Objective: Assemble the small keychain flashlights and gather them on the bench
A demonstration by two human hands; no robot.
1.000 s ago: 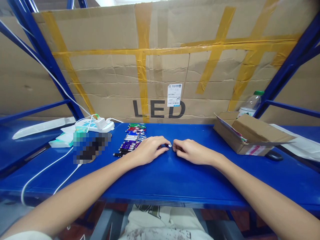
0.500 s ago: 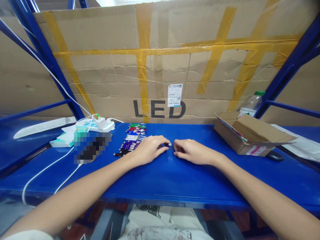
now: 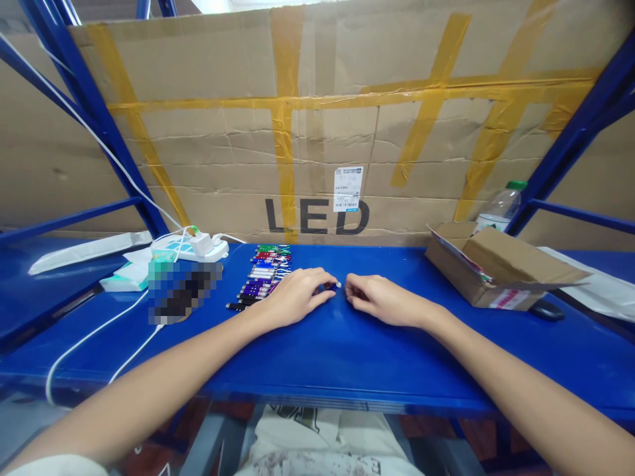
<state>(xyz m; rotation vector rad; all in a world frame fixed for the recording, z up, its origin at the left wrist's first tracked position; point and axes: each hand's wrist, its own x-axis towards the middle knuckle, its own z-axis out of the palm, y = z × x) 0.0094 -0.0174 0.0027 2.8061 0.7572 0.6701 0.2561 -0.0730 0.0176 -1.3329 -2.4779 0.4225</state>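
My left hand (image 3: 300,295) is over the middle of the blue table, its fingers curled in toward the thumb. A small whitish tip (image 3: 338,284) shows at its fingertips; the rest of that thing is hidden in the hand. Just to the right, my right hand (image 3: 377,299) faces it with the fingers bent and closed, and I cannot see whether anything is inside. A narrow gap separates the two hands. Beside my left wrist lies a row of slim pen-like sticks (image 3: 255,289) in green, red, blue, silver, purple and black, with light, stringy ends on their right.
At right stands an opened cardboard box (image 3: 456,271), with a dark mouse-like object (image 3: 547,310) by it and a green-capped bottle (image 3: 501,206) behind. Left are a power strip (image 3: 213,250), a tissue pack (image 3: 124,277), white cables and a blurred dark object (image 3: 183,295). A large carton (image 3: 223,152) backs the table.
Both hands keep nearly the same place. The whitish tip at my left fingertips looks slightly smaller and turned, and my right fingers have shifted a little.
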